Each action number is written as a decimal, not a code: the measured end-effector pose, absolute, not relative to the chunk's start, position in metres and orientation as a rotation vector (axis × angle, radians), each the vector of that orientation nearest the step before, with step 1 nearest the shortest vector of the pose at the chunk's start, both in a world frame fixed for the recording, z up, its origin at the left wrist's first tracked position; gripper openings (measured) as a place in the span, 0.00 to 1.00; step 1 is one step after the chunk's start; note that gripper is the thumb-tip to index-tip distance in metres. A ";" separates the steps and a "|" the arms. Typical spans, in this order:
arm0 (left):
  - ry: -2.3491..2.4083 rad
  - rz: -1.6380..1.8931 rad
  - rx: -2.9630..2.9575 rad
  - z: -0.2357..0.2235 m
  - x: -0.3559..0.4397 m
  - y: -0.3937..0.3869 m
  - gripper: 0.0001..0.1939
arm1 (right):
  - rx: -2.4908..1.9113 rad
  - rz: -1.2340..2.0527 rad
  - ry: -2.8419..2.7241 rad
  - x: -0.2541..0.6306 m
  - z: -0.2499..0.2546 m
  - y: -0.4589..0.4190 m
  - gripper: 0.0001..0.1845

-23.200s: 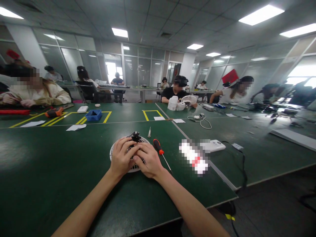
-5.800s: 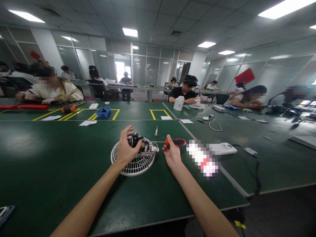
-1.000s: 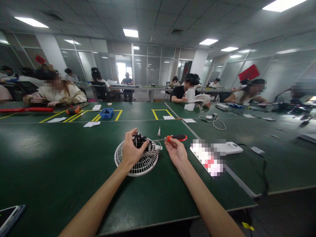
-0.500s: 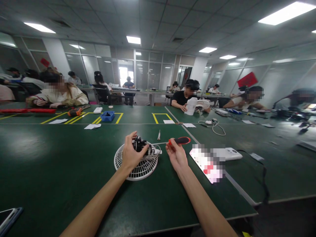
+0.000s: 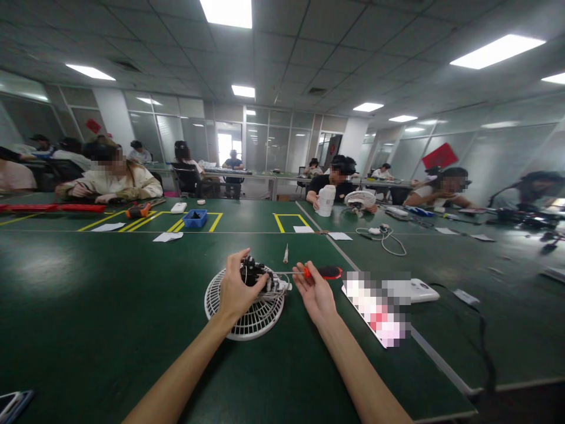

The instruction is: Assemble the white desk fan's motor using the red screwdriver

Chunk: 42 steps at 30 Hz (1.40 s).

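Observation:
A round white fan grille [image 5: 256,327] lies on the green table, with a black motor assembly [image 5: 252,270] and pale wires on top of it. My left hand [image 5: 236,288] is wrapped round the motor assembly, thumb on the near side and fingers at the back. Between the fingers of my right hand [image 5: 316,290] is a screwdriver [image 5: 329,272] with a red and black handle. Its shaft points left and reaches the right side of the motor; the tip is hidden there. A small pale pointed piece [image 5: 286,254] lies just behind the screwdriver.
To the right lie a lit, blurred-out flat screen [image 5: 371,318] and a white device [image 5: 424,291] with a dark cable. Farther back are a blue bin [image 5: 195,218], paper slips [image 5: 168,237] and a coiled grey cable [image 5: 388,238]. Co-workers sit across the table, one holding a white part [image 5: 326,201].
The camera view has tilted up a little, so the table sits lower. The screwdriver handle is slightly lower and its shaft more level. Across the table, a co-worker's white part has shifted left.

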<state>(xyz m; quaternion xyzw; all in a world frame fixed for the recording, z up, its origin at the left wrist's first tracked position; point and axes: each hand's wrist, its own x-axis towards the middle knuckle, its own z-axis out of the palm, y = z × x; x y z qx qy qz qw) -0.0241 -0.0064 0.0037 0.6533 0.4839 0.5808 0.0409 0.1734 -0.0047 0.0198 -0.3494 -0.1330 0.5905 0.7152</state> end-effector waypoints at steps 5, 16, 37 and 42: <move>1.467 1.796 2.015 0.004 -0.024 -0.007 0.32 | -0.781 1.249 -0.312 0.172 0.012 -0.002 0.15; 1.483 1.800 2.035 0.003 -0.025 -0.006 0.31 | -0.701 1.270 -0.296 0.179 0.010 0.002 0.15; 1.517 1.726 2.056 0.005 -0.025 -0.007 0.25 | -0.737 1.298 -0.266 0.179 0.018 -0.002 0.11; 1.496 1.745 2.060 0.005 -0.025 -0.007 0.25 | -0.747 1.338 -0.227 0.178 0.020 -0.002 0.07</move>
